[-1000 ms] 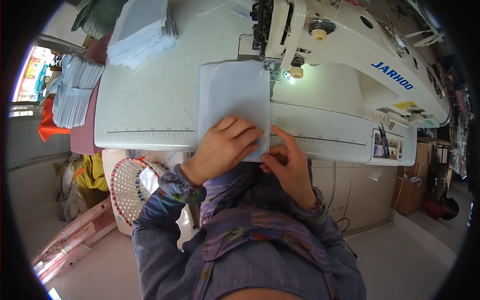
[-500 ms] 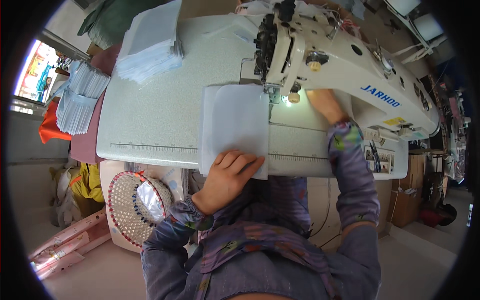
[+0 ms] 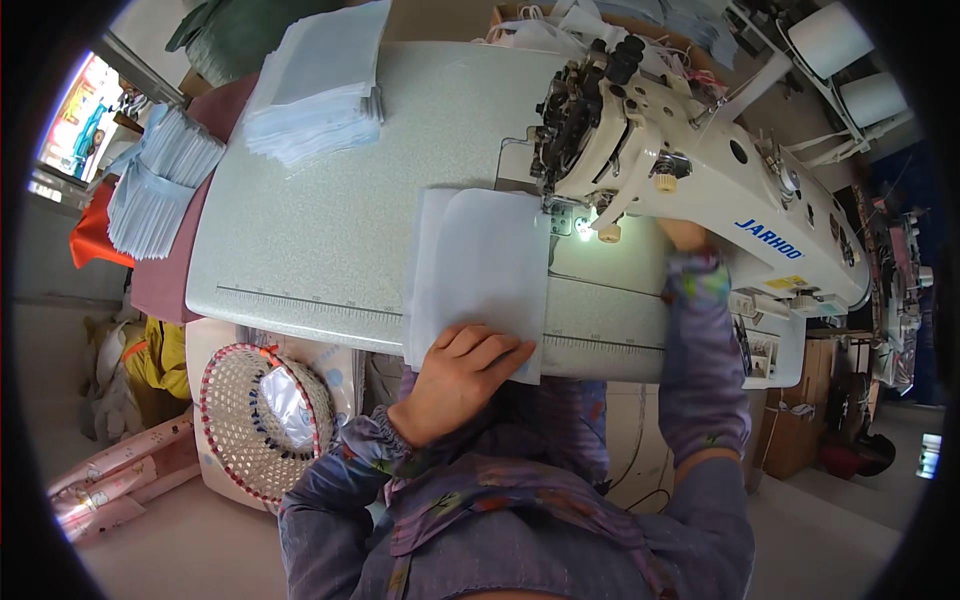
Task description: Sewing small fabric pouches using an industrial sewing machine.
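A pale blue-white fabric piece (image 3: 485, 265) with rounded far corners lies in layers on the sewing table (image 3: 310, 225), its near end hanging over the front edge. My left hand (image 3: 458, 378) is closed on that near end, thumb pointing right along it and fingers curled on top. The fabric's far right corner meets the needle area of the cream sewing machine (image 3: 640, 120), where a small lamp glows. My right hand (image 3: 684, 234) reaches under the machine's arm; its fingers are hidden there, and the sleeve is blurred.
At the table's far left stands a stack of pale fabric pieces (image 3: 315, 110). A tied bundle (image 3: 160, 185) sits farther left. Below the table's edge is a woven basket (image 3: 235, 430) with red trim. Thread cones (image 3: 830, 40) stand at the far right.
The view has shifted a little. My right hand has moved right and farther under the machine's arm, out of sight at the fingers. My left hand stays on the fabric's near end.
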`<state>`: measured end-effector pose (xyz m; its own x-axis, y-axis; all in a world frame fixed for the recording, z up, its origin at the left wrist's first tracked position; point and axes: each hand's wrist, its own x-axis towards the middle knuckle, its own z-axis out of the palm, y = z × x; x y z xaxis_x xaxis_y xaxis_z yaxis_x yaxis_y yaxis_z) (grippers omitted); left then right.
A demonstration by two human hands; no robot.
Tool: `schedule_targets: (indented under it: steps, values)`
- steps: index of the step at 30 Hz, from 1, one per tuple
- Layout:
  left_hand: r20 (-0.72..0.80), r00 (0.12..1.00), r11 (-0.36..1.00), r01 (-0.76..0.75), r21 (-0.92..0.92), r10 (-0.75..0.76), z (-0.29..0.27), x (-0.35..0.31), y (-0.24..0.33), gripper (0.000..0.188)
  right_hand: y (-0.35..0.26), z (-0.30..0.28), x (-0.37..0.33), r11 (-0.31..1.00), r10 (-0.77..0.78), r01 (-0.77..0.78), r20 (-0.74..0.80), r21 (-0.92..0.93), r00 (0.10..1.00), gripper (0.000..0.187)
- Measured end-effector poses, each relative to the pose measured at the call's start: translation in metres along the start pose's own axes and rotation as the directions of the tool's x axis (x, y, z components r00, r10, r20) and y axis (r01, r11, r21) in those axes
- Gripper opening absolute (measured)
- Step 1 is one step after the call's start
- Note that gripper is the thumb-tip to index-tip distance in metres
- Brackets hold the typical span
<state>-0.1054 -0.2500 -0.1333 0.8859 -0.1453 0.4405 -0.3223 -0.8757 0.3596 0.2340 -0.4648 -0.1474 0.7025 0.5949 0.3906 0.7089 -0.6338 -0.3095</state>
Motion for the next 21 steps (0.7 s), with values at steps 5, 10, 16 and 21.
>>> schedule_targets:
  steps: [5, 10, 16, 21]
  values:
    - [0.046, 0.999, 1.000, 0.003, -0.026, -0.002, -0.009, -0.009, -0.004, 0.048, -0.085, -0.019, -0.078, 0.953, -0.043, 0.043, -0.006, 0.301, 0.999, 0.025]
    - [0.062, 0.998, 1.000, 0.000, -0.019, 0.001, -0.007, -0.007, -0.001, 0.050, -0.121, -0.013, -0.074, 0.919, -0.223, 0.187, 0.067, 0.348, 0.972, 0.041]
    - [0.090, 0.996, 1.000, -0.006, 0.001, 0.006, -0.009, 0.003, -0.004, 0.050, -0.119, -0.005, -0.067, 0.929, -0.249, 0.191, 0.152, 0.318, 0.956, 0.055]
    - [0.073, 0.997, 1.000, -0.031, 0.003, 0.031, -0.005, 0.021, -0.020, 0.052, -0.118, -0.003, -0.064, 0.924, -0.253, 0.199, 0.131, 0.327, 0.958, 0.055]
